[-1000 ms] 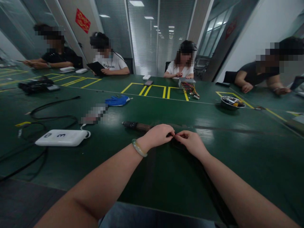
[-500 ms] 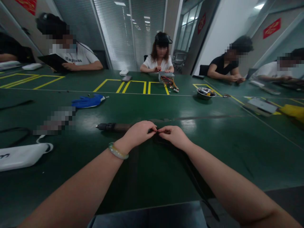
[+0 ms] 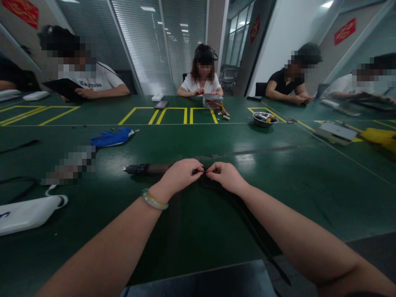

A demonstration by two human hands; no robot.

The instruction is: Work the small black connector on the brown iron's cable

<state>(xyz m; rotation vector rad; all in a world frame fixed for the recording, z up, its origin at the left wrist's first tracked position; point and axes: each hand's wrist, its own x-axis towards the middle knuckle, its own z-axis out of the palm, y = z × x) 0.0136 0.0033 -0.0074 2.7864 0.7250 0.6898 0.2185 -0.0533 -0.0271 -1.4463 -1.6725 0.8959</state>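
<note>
An electric screwdriver (image 3: 156,169) lies on the green table with its bit pointing left. My left hand (image 3: 182,173), a bangle on its wrist, is closed over its rear end, which the hand hides. Fingertip to fingertip with it, my right hand (image 3: 227,177) pinches the end of a dark cable (image 3: 250,227). That cable curves beneath the right hand and runs down over the near table edge. The small dark piece between the fingertips is too small to make out.
A blue glove (image 3: 113,137) and a white power bank-like case (image 3: 31,214) lie to the left. Farther off are a metal bowl (image 3: 265,119) of small parts, a grey box with coloured wires (image 3: 213,99), and a yellow cloth-like item (image 3: 380,140). Several people sit across the table.
The whole view has shifted slightly, so the far things appear a little lower and further left. Both hands keep their closed grip at the same spot.
</note>
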